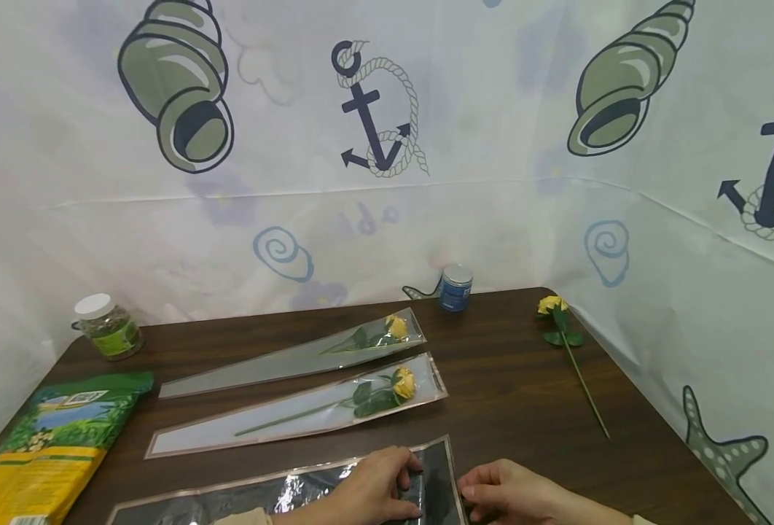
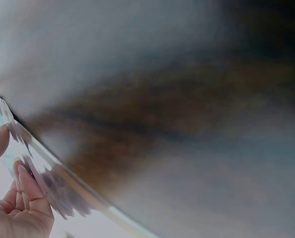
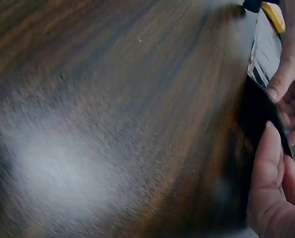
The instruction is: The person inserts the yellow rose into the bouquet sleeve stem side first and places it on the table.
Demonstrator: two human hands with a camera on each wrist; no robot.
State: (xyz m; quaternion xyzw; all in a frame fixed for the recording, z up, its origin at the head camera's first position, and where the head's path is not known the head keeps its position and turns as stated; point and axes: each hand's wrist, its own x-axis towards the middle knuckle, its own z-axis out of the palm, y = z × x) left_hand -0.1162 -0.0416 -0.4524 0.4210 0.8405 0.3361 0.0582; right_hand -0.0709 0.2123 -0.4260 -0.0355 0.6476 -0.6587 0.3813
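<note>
A black sleeve with a pale pinkish border (image 1: pixel 229 496) lies at the table's front edge. My left hand (image 1: pixel 370 490) grips a dark, narrow object (image 1: pixel 416 497) over the sleeve's right part, thumb and fingers at its two ends. Just right of the sleeve's right edge is my right hand (image 1: pixel 514 494), its fingers bent; in the right wrist view the right hand (image 3: pixel 274 198) pinches the edge of a dark sheet (image 3: pixel 257 111), beside the left hand (image 3: pixel 289 69). Shiny clear film (image 2: pixel 53 186) runs by the left hand (image 2: pixel 23 213) in the left wrist view.
Behind lie two clear-fronted sleeves (image 1: pixel 216 435) (image 1: pixel 229 375), each with a yellow rose. A loose yellow rose (image 1: pixel 573 357) lies at the right. At left are a green-yellow bag (image 1: pixel 59 452) and a white-lidded jar (image 1: pixel 114 334); a blue can (image 1: pixel 455 289) stands at the back.
</note>
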